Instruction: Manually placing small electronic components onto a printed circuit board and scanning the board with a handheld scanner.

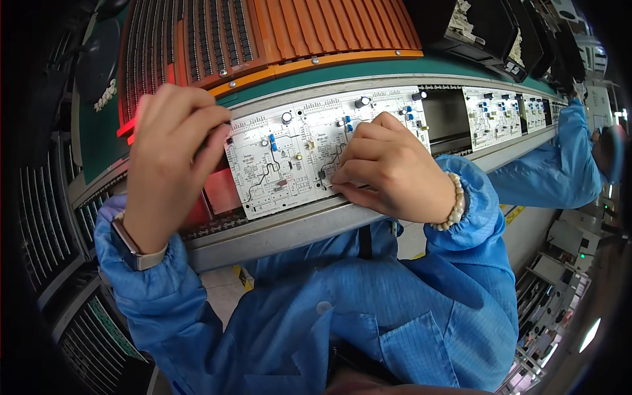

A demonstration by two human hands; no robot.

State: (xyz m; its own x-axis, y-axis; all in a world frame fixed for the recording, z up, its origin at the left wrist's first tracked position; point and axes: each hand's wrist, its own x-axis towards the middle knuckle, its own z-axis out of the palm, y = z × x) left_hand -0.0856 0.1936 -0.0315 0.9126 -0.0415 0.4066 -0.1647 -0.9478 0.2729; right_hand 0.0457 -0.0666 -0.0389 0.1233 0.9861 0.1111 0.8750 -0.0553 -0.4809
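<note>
A white printed circuit board panel (303,141) lies between the rails of a conveyor, carrying round black capacitors (286,118), blue parts (273,141) and small black parts. My right hand (395,168), with a beaded bracelet at its wrist, is over the middle of the panel. Its thumb and fingers pinch close to the board's surface, and whatever is between them is hidden. At the panel's upper left corner, my left hand (172,148) is raised with thumb and forefinger pressed together. Something small and dark shows at those fingertips, too small to name.
Behind the conveyor rail (283,236) stands an orange sectioned tray (336,26) with rows of black components. Black bins (477,29) sit at the far right. Another board (492,118) is further along the line, beside a co-worker's blue sleeve (546,168). Slotted racks (43,224) stand left.
</note>
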